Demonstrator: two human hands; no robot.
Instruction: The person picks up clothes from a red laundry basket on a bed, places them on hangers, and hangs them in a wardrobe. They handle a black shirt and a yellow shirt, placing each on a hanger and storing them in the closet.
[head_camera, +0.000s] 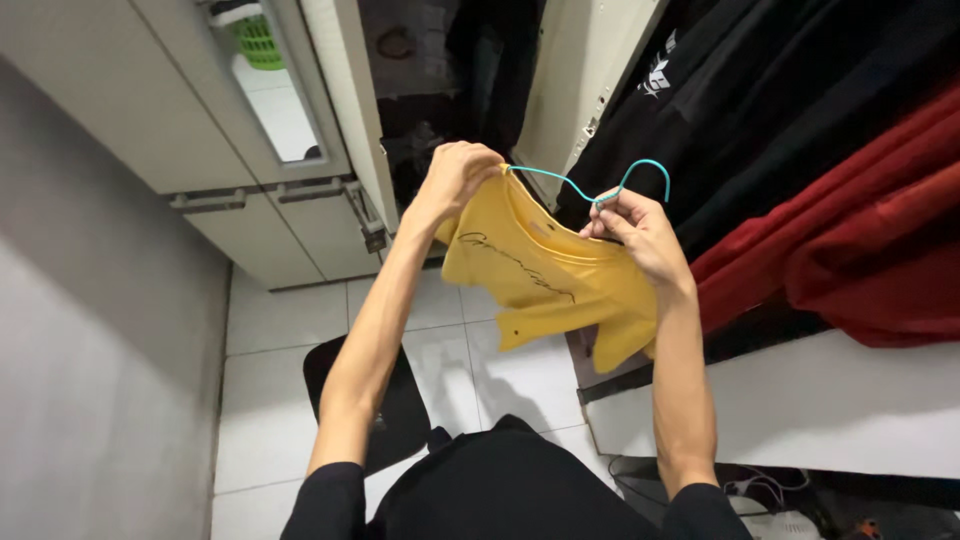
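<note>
Above the white floor tiles (300, 320), your left hand (455, 178) pinches the yellow shirt (545, 275) shut at its shoulder, spreading it, while your right hand (635, 225) grips the teal hanger (590, 185) at its neck, steadying it beside the red cloth (850, 250).

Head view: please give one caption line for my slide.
Left hand and right hand hold a yellow shirt on a teal hanger above a white floor.
</note>
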